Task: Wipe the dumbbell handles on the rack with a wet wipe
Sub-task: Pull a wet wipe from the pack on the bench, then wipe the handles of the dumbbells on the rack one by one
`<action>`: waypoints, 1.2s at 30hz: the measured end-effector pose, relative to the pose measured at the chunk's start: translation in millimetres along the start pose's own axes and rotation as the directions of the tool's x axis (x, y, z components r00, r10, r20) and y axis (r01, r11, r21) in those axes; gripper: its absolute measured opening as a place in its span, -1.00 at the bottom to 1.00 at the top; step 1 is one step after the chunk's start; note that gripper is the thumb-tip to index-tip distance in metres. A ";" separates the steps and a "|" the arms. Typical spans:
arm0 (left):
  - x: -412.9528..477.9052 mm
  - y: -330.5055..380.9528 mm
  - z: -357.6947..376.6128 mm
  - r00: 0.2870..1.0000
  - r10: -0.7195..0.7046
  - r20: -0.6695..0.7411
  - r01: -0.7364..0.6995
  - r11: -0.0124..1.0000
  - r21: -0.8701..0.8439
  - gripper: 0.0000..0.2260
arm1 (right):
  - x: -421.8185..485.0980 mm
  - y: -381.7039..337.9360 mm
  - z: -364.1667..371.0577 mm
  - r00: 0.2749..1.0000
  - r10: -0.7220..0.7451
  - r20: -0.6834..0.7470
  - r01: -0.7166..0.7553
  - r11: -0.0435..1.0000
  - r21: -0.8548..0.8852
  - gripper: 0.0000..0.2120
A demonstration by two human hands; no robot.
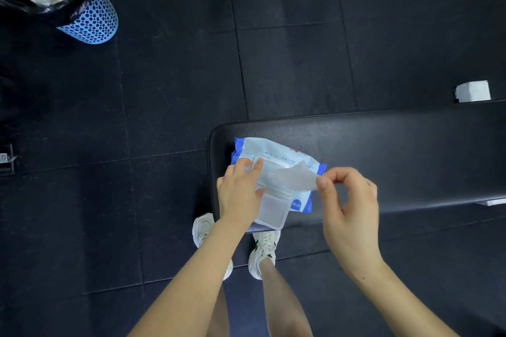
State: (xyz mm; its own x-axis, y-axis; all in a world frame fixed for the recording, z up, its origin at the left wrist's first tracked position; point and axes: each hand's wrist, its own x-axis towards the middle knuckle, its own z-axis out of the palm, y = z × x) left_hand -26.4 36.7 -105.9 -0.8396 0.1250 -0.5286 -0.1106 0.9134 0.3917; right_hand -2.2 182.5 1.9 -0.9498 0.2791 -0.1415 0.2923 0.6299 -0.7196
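At the rounded end of the padded bench (383, 150), the left hand (239, 194) is pressing near-straight fingers on the wipe pack (276, 156). The right hand (350, 210) is pinching the wet wipe (293, 178) by its edge, just above the pack. The wipe is looking limp, damp and light, so bunching it in the palm should suit it best. No dumbbells are showing.

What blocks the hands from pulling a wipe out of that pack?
Nothing visible. The blue and white wipe pack has its clear plastic lid flipped open; the right hand pinches the white wet wipe, and the left hand presses the pack down on the black padded bench.
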 end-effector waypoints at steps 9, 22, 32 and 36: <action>-28.7 22.5 -58.1 0.983 0.049 0.174 0.094 0.687 -0.721 -0.38 | 21.4 -34.5 -34.5 0.981 0.021 0.192 -0.048 0.989 0.138 -0.78; -137.2 -21.6 -194.9 0.969 -0.245 -0.034 0.173 0.770 -0.615 -0.90 | 27.7 -151.9 -40.1 0.729 -0.126 0.673 0.202 0.979 -0.034 -0.81; -301.7 -139.0 -290.0 0.845 -0.524 -0.103 0.317 0.648 -0.693 -0.88 | -50.6 -309.2 24.9 0.610 -0.163 0.775 0.291 0.956 -0.028 -0.79; -379.6 -198.5 -320.2 0.752 -0.636 -0.174 0.253 0.522 -0.814 -0.92 | -110.0 -380.6 77.9 0.552 -0.259 0.793 0.320 0.943 0.085 -0.83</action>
State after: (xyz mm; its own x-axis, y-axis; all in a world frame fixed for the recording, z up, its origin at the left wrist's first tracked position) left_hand 144.0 -316.1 258.1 -0.6537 -0.5538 -0.5158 -0.7034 0.1931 0.6841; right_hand -17.7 -144.4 238.4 -0.6882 -0.5838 -0.4307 -0.0380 0.6218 -0.7822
